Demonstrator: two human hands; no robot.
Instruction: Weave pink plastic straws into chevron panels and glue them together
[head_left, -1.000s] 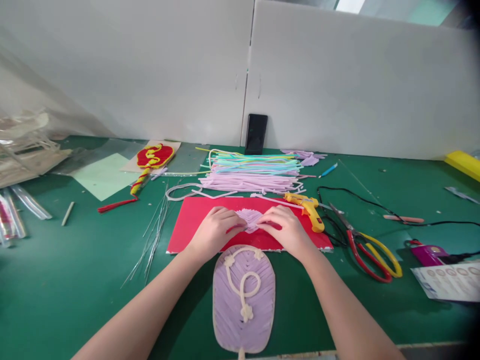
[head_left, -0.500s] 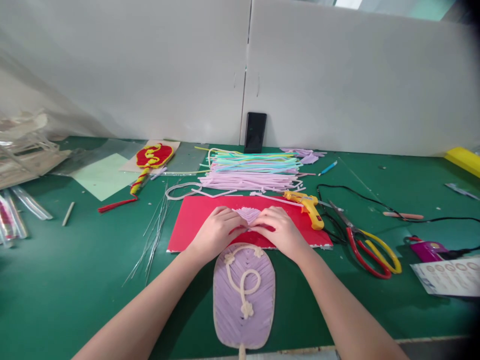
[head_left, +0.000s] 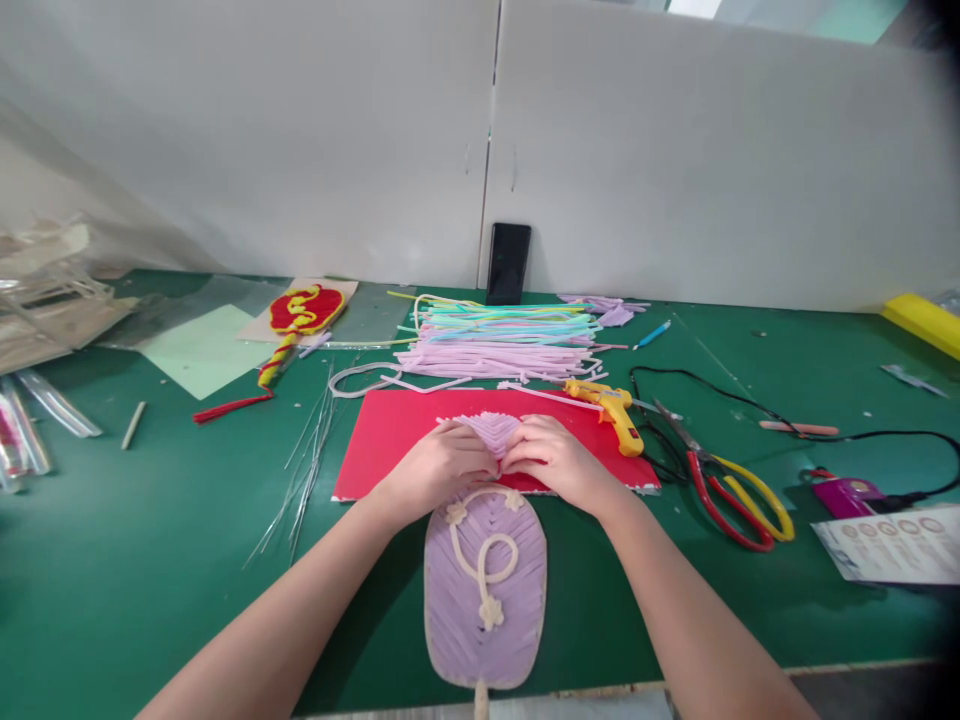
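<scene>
Between my hands, over a red board (head_left: 390, 430), is a lilac ribbed piece (head_left: 491, 432) that looks made of pipe cleaners laid side by side in a V pattern. My left hand (head_left: 446, 465) grips its left lower side with curled fingers. On the opposite side, my right hand (head_left: 551, 455) pinches the same piece, the two hands nearly meeting at its near end. Fingers cover most of its lower part. Just below lies a lilac hand fan (head_left: 517, 590) with a cream edge, a looped cream stem and small cream flowers.
Pastel pipe cleaners (head_left: 502, 345) are piled behind the board. A yellow glue gun (head_left: 616, 412) rests on its right end, with scissors (head_left: 731, 490) beside it. Thin wires (head_left: 307, 475) and a red-and-yellow fan (head_left: 306, 312) lie left. A phone (head_left: 508, 263) leans on the partition.
My fingers have shifted slightly on the lilac piece, and more of its ribbed surface shows between my hands. The whole view has moved a little.
</scene>
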